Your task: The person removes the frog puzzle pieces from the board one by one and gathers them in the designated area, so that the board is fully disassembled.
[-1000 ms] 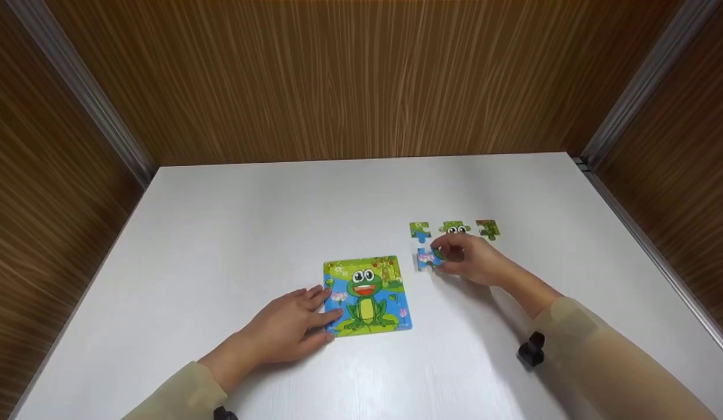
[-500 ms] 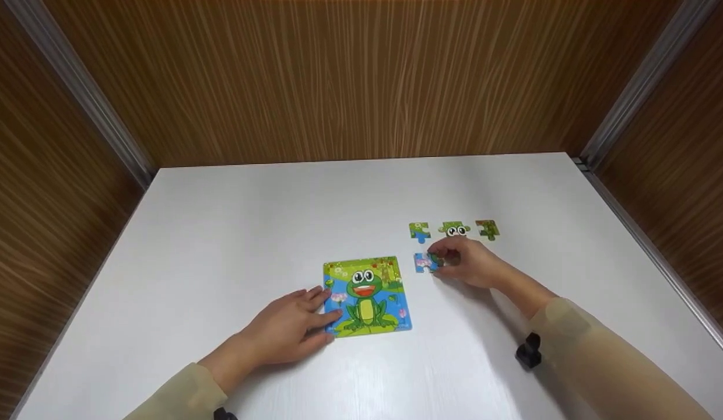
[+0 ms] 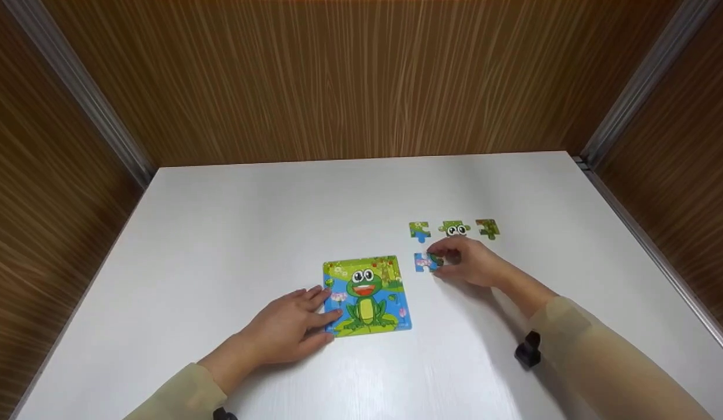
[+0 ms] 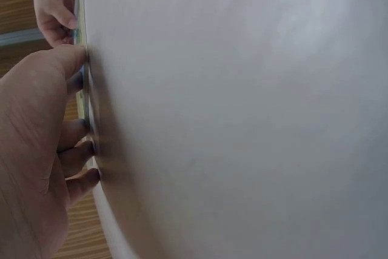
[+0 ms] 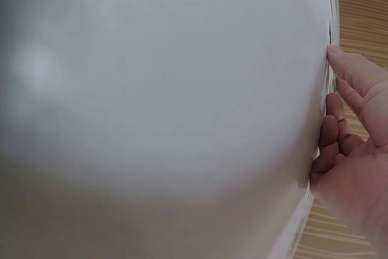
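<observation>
Left hand (image 3: 288,328): fingers extended, lying on left edge of the frog puzzle board (image 3: 367,306); sideways push there could skid it. Right hand (image 3: 475,262): thumb and fingertips curled, pinching the lotus-flower jigsaw piece (image 3: 421,262) by opposite edges, just off the board's upper right corner. Thin edge, so a loose pinch could slip or twist it. Fingers also overlap the lower side of the frog-eyes piece (image 3: 453,227); a careless knuckle could knock it out of the back row
</observation>
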The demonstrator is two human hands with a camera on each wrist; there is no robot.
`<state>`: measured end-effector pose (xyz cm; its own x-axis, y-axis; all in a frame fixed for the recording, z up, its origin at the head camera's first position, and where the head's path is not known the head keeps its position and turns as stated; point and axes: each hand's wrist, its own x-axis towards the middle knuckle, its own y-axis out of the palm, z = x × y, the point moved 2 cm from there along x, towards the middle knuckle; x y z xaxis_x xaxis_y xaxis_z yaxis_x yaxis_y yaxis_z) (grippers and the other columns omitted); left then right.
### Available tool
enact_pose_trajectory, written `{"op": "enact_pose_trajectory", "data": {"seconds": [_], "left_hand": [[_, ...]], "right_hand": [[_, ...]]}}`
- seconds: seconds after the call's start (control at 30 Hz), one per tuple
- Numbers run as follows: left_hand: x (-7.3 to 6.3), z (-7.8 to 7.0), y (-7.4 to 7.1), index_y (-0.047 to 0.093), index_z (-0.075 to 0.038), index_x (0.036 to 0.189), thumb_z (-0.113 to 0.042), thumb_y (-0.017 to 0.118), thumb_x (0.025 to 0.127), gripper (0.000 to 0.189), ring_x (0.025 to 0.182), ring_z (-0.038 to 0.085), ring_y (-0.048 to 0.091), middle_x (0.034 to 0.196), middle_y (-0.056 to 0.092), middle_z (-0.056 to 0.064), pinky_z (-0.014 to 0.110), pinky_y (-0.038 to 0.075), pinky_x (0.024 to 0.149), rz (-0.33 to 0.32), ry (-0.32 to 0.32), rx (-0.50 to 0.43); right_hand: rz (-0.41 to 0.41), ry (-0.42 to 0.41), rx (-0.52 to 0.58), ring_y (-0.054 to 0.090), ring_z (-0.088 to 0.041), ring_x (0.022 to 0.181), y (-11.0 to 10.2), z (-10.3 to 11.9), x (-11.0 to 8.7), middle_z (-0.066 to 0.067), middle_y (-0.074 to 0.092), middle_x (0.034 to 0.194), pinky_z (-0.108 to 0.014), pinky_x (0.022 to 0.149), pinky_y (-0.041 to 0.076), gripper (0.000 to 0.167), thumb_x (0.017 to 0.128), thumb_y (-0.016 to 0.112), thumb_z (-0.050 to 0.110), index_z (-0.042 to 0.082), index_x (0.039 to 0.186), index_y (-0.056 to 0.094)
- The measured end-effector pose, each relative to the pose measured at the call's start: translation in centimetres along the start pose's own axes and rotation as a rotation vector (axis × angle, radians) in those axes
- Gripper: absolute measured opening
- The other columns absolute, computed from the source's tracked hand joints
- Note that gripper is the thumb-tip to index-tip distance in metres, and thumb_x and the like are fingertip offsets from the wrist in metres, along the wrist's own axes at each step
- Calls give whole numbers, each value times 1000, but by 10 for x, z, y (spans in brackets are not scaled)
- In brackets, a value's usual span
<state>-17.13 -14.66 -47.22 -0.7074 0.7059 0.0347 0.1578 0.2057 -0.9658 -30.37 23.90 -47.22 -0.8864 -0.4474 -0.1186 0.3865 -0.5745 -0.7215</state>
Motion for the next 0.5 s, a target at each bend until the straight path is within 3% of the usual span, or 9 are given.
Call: {"op": "enact_pose_trajectory", "data": {"seconds": [0.27,0.5], "left_hand": [[0,1,2,65,-20,148,-45,56,108,48,149,37,46,157,51,20,55,41,118,2,-8,2],[0,1,1,66,-19,147,-43,57,108,47,148,37,46,156,52,21,55,42,117,-7,5,13]], "right_hand": [[4,39,17,57,-27,113,1,-1,1,-8,66,129,-44,105,50,47,91,85,16,13,136,71],[-9,35,43,56,-26,110,-2,1,0,-8,66,122,-41,98,49,43,95,80,17,12,137,70]]}}
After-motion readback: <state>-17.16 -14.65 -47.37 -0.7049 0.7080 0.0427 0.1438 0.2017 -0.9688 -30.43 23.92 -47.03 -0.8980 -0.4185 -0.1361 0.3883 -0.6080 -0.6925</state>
